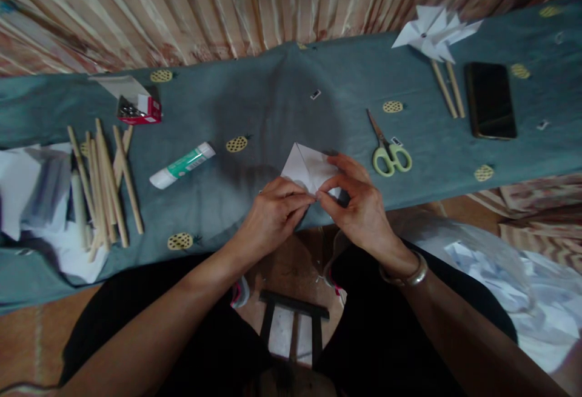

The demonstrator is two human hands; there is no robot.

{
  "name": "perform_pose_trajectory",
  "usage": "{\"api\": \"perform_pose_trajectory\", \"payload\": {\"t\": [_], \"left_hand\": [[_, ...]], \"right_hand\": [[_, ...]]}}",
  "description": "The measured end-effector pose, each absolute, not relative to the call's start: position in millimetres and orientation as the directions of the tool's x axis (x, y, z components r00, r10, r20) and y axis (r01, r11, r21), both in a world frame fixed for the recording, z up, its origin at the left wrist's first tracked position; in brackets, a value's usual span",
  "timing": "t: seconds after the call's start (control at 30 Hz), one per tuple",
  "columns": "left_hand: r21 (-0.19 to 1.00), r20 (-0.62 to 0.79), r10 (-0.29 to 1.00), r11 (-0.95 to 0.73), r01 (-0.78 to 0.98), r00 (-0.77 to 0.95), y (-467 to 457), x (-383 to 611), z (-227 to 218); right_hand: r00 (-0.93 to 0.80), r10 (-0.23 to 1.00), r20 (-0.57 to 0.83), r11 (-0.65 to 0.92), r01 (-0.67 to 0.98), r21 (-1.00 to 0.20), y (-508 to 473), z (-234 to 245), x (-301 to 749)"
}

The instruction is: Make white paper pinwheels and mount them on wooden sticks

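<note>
A folded piece of white paper (300, 166) with crease lines lies at the front edge of the cloth-covered table. My left hand (277, 206) pinches its near corner from the left, fingers pressed together. From the right, my right hand (354, 197) grips the same corner between thumb and index finger, its other fingers resting on the paper's right side. The two hands' fingertips nearly meet there. Green-handled scissors (386, 151) lie right of my right hand, blades pointing away. Left of my left hand is a white and green glue stick (182, 165).
Wooden sticks (107, 185) and white paper sheets (36, 185) are piled at the left. Behind them stands an opened red box (140, 111) of small metal pieces. Paper pinwheels (430, 30) on sticks and a black phone (491, 100) lie at the right. A plastic bag (482, 263) holds paper scraps below.
</note>
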State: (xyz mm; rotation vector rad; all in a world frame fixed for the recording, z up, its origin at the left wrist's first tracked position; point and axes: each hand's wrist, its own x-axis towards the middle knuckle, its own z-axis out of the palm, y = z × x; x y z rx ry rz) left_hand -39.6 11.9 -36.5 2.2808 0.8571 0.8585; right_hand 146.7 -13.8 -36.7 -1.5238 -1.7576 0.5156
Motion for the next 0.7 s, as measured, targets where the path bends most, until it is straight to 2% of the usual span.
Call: {"api": "perform_pose_trajectory", "payload": {"t": [0.3, 0.7], "left_hand": [[0.673, 0.352, 0.721, -0.638, 0.374, 0.597, 12.1, -39.6, -36.3], [0.674, 0.351, 0.721, -0.638, 0.373, 0.598, 11.1, -39.4, -35.9]], "right_hand": [[-0.114, 0.930, 0.348, 0.325, 0.695, -0.641, -19.1, -35.7, 145.6], [-0.282, 0.888, 0.365, 0.423, 0.812, -0.402, -22.7, -35.1, 142.0]]}}
